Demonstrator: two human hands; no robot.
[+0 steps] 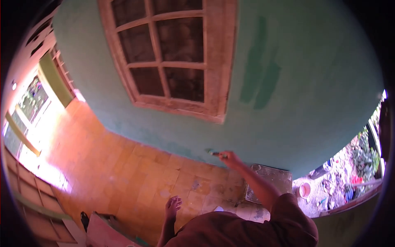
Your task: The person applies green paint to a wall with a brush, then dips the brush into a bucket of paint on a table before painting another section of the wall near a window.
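Observation:
My right hand is closed round the handle of a paintbrush, with the arm stretched out in front. The bristles meet the lower part of a green wall, below the window and near the floor. Darker green strokes mark the wall to the right of the window. Low over the floor, my left hand hangs with loosely bent fingers and holds nothing.
A wooden-framed window with several panes is set in the wall. Tan tiles cover the floor. A flat, worn panel lies by my right arm, and a bucket stands outside among litter. Bright openings are at far left.

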